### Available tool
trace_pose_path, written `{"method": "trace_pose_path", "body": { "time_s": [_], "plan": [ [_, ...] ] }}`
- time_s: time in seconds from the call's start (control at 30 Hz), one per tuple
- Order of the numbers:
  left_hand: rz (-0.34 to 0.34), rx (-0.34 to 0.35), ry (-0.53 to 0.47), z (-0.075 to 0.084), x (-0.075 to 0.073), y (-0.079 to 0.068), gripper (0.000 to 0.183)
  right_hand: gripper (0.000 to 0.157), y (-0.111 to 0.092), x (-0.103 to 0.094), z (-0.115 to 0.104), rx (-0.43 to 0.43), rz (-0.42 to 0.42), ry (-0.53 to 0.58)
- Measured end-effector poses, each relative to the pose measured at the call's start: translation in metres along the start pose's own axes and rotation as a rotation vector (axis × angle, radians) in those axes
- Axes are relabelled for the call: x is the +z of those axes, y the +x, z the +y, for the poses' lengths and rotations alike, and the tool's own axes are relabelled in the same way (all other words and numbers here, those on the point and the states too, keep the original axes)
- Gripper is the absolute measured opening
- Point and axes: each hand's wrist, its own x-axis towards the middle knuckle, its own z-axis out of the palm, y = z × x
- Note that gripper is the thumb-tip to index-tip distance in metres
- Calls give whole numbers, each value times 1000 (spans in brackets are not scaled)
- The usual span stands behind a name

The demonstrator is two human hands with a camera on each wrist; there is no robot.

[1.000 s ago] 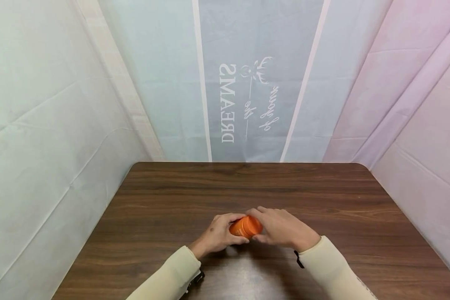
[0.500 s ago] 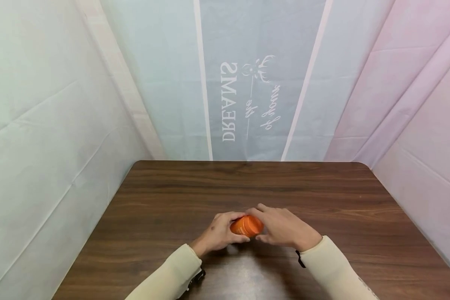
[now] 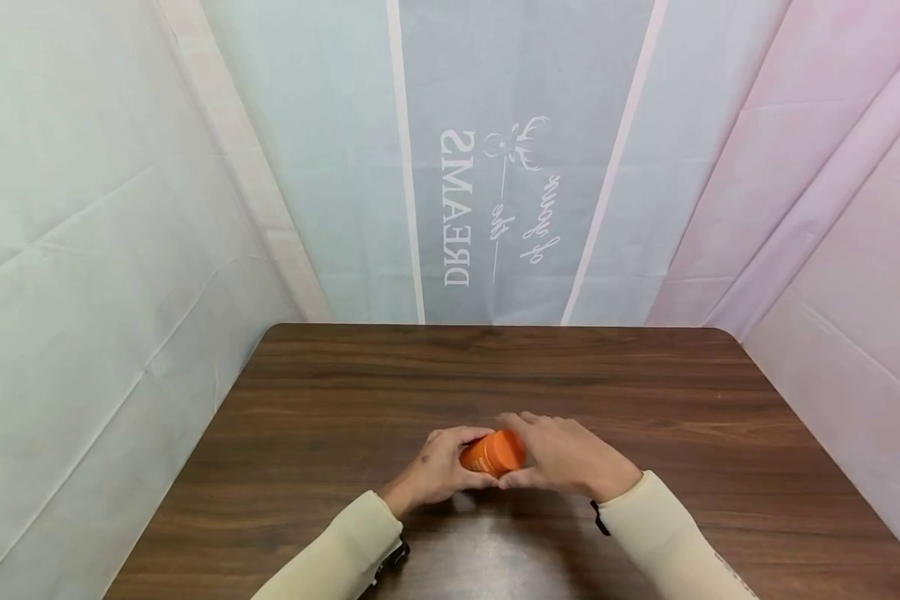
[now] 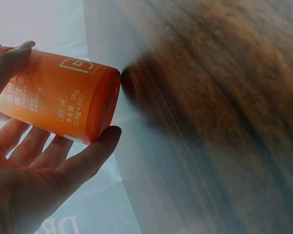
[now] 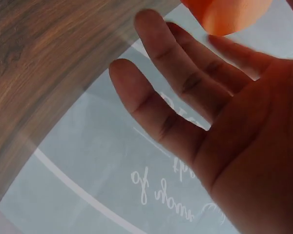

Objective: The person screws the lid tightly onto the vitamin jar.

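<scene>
In the head view an orange supplement bottle [image 3: 477,457] is held tilted above the table near its front, its orange lid [image 3: 508,451] facing right. My left hand [image 3: 441,467] grips the body from the left, thumb on one side and fingers on the other. Printed white lettering shows on the bottle [image 4: 51,92] in the left wrist view. My right hand [image 3: 570,454] is spread around the lid end, thumb low by the rim and index finger above it. In the right wrist view the fingers of the right hand [image 5: 200,102] are extended, with a gap between them and the lid [image 5: 229,14].
The dark wood-grain table [image 3: 330,392] spans the area below the hands. Behind it hangs a grey-blue cloth [image 3: 525,75] with mirrored white lettering. Pale cloth walls [image 3: 120,250] enclose the left and right sides.
The right index finger has lifted off the lid's upper edge, and the right thumb has shifted left along its lower side. My left hand and the bottle have barely moved.
</scene>
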Motion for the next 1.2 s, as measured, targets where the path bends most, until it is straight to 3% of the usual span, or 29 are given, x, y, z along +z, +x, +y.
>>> {"method": "trace_pose_path", "body": {
  "time_s": [0.07, 0.17, 0.33, 0.47, 0.67, 0.77, 0.93, 1.07, 1.2],
  "plan": [
    [-2, 1, -1, 0, 0, -1, 56, 62, 0, 0, 1, -55, 7, -7],
    [2, 6, -1, -1, 0, -1, 58, 57, 1, 1, 2, -98, 9, -13],
    [8, 5, 1, -1, 0, -1, 54, 40, 3, 3, 2, -13, -23, 35],
    [6, 0, 4, -1, -1, 0, 54, 51, 2, 4, 2, 52, -38, 72],
    [3, 3, 11, -3, -1, -1, 56, 64, 0, 3, 4, -49, -5, 20],
    [7, 5, 10, -2, 0, -1, 57, 57, 1, 3, 4, -96, 12, -7],
    [9, 3, 10, -2, 1, 0, 55, 41, 2, 3, 4, -37, -16, 27],
    [4, -4, 12, -1, 0, 1, 54, 50, 2, 3, 5, -5, -22, 50],
    [8, 3, 17, -1, 0, 1, 55, 55, 1, 3, 5, -64, 0, 43]
  ]
}}
